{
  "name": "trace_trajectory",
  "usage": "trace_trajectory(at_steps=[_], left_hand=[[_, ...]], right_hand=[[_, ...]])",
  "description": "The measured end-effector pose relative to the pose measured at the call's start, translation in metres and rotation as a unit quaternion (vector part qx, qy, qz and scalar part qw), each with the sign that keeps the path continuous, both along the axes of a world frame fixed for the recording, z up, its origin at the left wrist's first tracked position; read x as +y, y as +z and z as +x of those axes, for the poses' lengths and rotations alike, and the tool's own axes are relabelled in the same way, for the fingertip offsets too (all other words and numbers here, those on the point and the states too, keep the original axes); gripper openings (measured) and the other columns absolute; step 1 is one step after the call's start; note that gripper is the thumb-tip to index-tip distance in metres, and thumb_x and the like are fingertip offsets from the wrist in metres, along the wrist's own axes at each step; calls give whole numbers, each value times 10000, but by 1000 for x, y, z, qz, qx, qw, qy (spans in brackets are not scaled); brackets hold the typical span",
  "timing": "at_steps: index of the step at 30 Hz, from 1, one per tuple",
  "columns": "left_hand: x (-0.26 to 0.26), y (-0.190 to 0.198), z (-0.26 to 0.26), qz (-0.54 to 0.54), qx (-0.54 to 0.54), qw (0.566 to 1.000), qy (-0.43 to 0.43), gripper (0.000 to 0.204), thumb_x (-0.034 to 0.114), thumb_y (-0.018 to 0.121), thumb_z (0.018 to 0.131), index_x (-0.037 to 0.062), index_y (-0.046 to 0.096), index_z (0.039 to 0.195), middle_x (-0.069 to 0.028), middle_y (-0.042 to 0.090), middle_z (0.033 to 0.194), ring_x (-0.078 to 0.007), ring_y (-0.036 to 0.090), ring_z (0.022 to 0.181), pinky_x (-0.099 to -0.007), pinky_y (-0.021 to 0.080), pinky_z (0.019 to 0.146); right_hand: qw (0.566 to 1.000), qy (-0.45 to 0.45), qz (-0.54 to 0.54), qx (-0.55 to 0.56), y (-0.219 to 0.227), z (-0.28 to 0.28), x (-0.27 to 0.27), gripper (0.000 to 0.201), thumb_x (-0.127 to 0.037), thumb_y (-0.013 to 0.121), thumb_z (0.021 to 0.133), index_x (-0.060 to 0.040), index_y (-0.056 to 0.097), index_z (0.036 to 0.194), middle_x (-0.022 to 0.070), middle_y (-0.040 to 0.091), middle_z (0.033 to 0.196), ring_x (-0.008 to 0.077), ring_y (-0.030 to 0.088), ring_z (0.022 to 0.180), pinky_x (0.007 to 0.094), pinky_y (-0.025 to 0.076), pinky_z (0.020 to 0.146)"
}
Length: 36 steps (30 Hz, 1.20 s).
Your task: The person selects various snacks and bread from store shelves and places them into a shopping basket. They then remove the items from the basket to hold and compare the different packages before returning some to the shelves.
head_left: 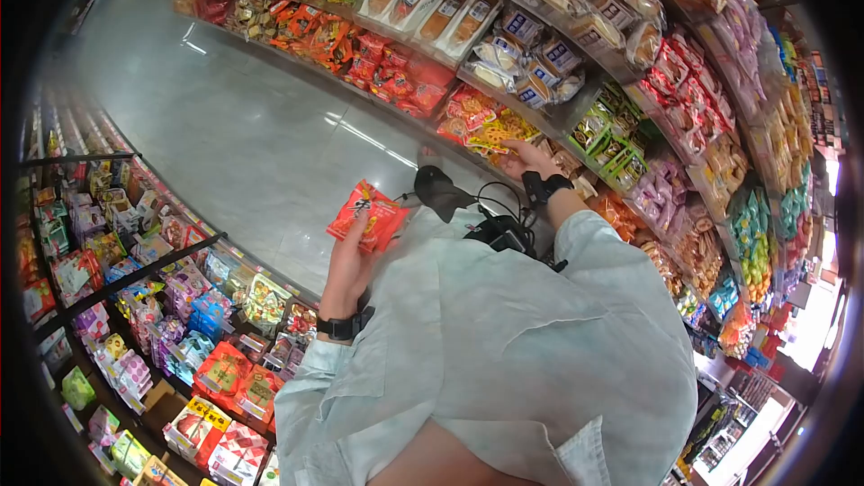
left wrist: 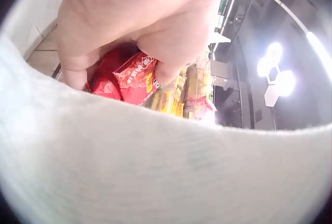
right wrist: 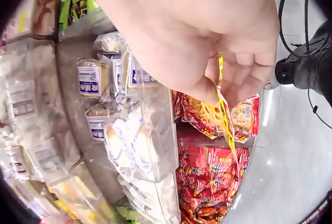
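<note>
A tiered, clear-walled snack shelf (right wrist: 70, 53) spans 12 to 4 o'clock. At 2 o'clock, the right hand (head_left: 531, 160) pinches a yellow-edged plastic snack packet (right wrist: 226, 120); at 9 o'clock, the left hand (head_left: 349, 256) grips a red plastic packet (head_left: 387, 225). Picking seems underway; next calls for lifting clear.

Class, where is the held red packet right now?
In the head view, the red packet is just left of centre, in the person's left hand, beside the pale shirt.

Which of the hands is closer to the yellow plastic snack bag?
Right. The right hand pinches the bag by its edge; the left hand is farther off, holding a shiny red plastic packet.
</note>
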State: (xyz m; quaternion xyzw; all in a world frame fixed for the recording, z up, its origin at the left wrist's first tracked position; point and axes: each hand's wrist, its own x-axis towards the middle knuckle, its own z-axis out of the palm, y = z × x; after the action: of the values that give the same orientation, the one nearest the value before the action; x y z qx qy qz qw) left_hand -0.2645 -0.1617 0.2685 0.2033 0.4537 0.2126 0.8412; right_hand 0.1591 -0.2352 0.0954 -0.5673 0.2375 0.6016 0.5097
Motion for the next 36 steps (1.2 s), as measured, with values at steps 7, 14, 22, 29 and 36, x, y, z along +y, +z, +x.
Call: trace_trajectory(at_steps=[7,14,22,29,36], left_hand=[[47,27,28,-3,67,995,71,474,374,520,1089,50,515,1436,-139,680,1338,-311,690,1189,-402,566,910],[70,24,53,-26,97,993,58,471,336,564,1079,29,505,1431,-152,676,1323,-301,697,1164,-413,573,925],[90,29,68,6,64,998,-9,521,360,541,1087,43,455,1491,-178,655,1363,-330,693,1181,-410,581,930],[97,10,36,28,-24,996,-82,485,279,532,1088,-5,459,1474,-184,643,1373,-342,693,1177,-443,585,957],[93,10,-22,-15,-180,970,-163,503,278,496,1075,2,443,1493,-165,624,1406,-306,645,1258,-501,558,989]], right_hand=[[1000,24,2,-9,-103,28,55,111,-139,681,987,-99,578,994,42,538,788,172,521,643,327,490,572],[998,-44,-24,-45,-155,39,44,206,-242,665,970,-93,545,893,93,496,653,269,504,543,412,449,502],[974,-156,-117,-112,-136,49,15,250,-179,681,937,-59,627,1150,163,673,1003,331,688,840,417,573,699],[997,13,34,-74,-18,21,13,338,-164,646,996,-110,579,1323,80,677,1192,204,666,1053,333,592,828],[881,261,153,-365,160,-109,18,363,-157,677,1006,-34,592,1337,43,694,1165,116,649,1056,278,521,958]])
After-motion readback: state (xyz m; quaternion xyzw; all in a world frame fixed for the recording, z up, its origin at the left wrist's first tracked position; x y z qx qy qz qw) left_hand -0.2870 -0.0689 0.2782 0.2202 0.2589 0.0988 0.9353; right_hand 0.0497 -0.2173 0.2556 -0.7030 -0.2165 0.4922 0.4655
